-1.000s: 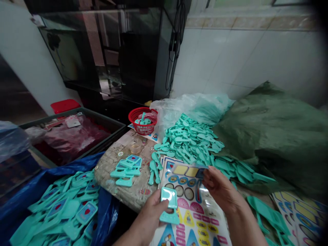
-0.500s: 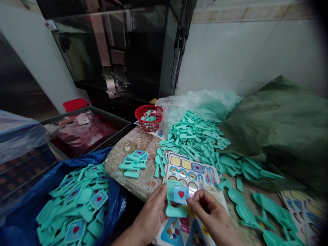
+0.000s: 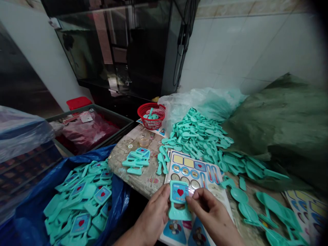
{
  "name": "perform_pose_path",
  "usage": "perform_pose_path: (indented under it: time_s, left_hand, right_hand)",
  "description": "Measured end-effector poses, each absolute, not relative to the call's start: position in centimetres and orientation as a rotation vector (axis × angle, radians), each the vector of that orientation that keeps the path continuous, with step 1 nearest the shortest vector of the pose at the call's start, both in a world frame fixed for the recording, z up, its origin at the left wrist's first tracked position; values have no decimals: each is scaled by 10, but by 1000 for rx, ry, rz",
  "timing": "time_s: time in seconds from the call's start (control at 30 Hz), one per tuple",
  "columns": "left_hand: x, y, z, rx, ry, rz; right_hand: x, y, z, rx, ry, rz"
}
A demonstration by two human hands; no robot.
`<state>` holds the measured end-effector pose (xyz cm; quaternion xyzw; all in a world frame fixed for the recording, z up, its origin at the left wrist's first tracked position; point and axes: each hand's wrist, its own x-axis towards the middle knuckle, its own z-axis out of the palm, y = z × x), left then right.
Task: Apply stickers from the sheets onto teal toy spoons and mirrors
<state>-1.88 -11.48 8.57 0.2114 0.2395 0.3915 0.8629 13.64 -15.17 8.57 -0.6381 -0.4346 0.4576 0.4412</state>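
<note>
My left hand (image 3: 153, 212) is closed on the left side of a teal plastic toy monitor (image 3: 179, 214), held upright over the sticker sheets. A blue heart sticker (image 3: 180, 192) lies across the monitor's square face and looks lined up with its frame. My right hand (image 3: 212, 213) has its thumb and forefinger at the sticker's lower right edge, fingers curled. Beneath both hands is a stack of sticker sheets (image 3: 214, 196), where two yellow backing squares show in the top row beside another heart sticker. Several teal monitors (image 3: 135, 169) are piled on the table to the left.
A blue bag (image 3: 120, 198) full of stickered monitors stands lower left. Behind the sheets spreads a heap of teal toy parts (image 3: 197, 133), with a red basket (image 3: 151, 116) at its left. Loose teal pieces (image 3: 248, 210) and more sheets (image 3: 297, 205) lie right. A grey crate (image 3: 125, 128) stands beyond.
The heart sticker has gone from tilted and overhanging the monitor's right side to lying squarely on its face. My right hand stays at its edge. The view has shifted slightly.
</note>
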Motion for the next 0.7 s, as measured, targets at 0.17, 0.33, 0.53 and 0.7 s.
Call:
perform_pose_path:
  time_s: [0.17, 0.33, 0.53, 0.7]
  left_hand:
    - [-20, -115, 84, 428, 496, 815]
    - [-20, -115, 84, 434, 475, 825]
    - [-21, -116, 87, 451, 511, 812]
    - [-21, -117, 86, 597, 594, 758]
  right_hand:
    - [137, -151, 84, -1591, -1090, 1147]
    - [136, -151, 83, -1580, -1093, 1182]
    - [135, -150, 86, -1619, -1137, 1179]
    - [131, -153, 87, -1736, -1244, 1050]
